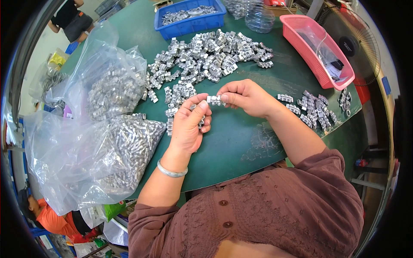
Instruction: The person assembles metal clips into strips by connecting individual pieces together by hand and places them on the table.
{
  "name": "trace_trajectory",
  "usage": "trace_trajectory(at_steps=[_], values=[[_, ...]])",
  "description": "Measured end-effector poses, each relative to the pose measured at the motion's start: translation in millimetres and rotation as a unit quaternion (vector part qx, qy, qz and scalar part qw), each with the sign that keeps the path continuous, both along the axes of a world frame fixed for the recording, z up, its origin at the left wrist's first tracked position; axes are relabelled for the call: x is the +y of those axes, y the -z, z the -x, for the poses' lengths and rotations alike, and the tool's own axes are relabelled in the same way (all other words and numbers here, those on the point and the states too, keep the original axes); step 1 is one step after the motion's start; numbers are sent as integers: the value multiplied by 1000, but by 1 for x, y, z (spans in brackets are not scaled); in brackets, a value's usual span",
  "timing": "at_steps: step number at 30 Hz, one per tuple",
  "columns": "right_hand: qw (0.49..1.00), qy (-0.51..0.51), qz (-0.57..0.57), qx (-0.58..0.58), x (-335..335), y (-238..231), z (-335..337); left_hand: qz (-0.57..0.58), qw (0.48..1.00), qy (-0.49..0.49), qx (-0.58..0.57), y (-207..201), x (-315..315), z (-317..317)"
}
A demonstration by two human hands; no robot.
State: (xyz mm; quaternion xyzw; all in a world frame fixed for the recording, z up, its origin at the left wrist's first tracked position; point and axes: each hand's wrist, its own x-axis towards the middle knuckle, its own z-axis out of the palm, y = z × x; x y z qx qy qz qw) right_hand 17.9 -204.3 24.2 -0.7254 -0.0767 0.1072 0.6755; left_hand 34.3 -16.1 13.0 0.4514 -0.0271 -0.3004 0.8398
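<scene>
Between my two hands, above the green table (241, 142), is a small silvery metal part (214, 100) with a notched, blocky outline. My right hand (245, 98) pinches its right end between thumb and fingers. The thumb and forefinger of my left hand (190, 122) meet its left end, while the other fingers curl round more small metal pieces (201, 123) partly hidden in the palm. Just beyond my hands spreads a big heap of like metal parts (211, 53). A smaller pile (316, 109) lies to the right of my right forearm.
Clear plastic bags (129, 150) full of metal parts stand at the left. A blue bin (189, 17) with small parts sits at the back. On the right are a pink basket (318, 51) and a fan (348, 45). One person (56, 217) is at lower left, another (71, 19) at upper left.
</scene>
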Motion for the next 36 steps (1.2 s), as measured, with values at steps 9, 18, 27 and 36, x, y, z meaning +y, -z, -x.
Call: trace_trajectory(at_steps=[9, 18, 27, 36], values=[[992, -45, -116, 20, 0, -2, 3, -4, 1000, -10, 18, 1, 0, 2], [985, -45, -163, 38, -3, 2, 3, 9, 1000, -9, 17, 2, 1, 1], [987, -28, -157, 36, -1, 0, 3, 19, 1000, -7, 15, 2, 2, 0], [917, 19, 103, -386, 14, -7, 6, 36, 999, -27, 8, 5, -1, 1]])
